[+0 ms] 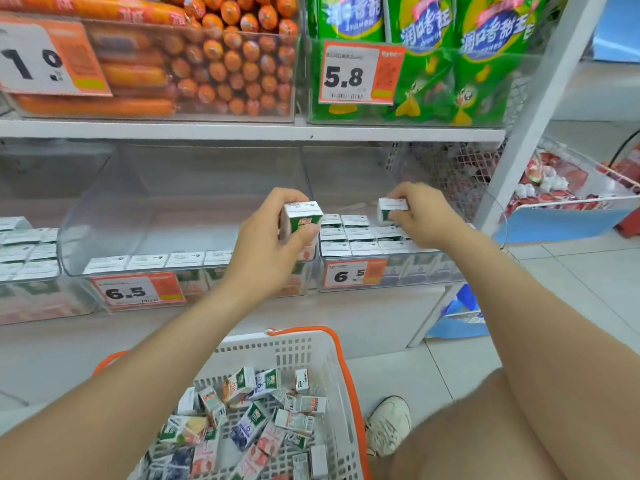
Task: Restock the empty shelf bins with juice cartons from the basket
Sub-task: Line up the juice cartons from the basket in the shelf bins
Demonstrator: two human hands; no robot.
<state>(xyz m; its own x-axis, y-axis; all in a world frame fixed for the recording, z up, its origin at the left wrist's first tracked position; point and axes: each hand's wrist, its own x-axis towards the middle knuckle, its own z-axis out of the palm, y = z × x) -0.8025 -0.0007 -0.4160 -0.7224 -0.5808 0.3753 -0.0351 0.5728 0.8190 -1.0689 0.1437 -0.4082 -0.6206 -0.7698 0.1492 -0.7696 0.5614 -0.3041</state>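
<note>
**Holding a carton in each hand over the bins**

Gripping a green-and-white juice carton (300,220), my left hand (266,251) has it pinched between thumb and fingers, raised just above the gap between the middle bin (104,216) and the right bin (391,271). My right hand (424,216) is closed on a second carton (391,207), held by its end over the back rows of the right bin.

I see the right bin mostly filled with neat rows of cartons, white tops up. The middle bin has one row along its front wall and bare floor behind. A third bin (31,251) at the left edge is packed with cartons too. Price tags reading 6.5 hang on the fronts of the middle and right bins.

Below my arms sits a white basket (311,355) with orange handles, on the floor, holding a loose jumble of cartons lying every way. On the shelf above, clear bins hold orange sausages (239,64) and green snack packs (450,57). The floor is pale tile; my white shoe (389,424) shows beside the basket.
</note>
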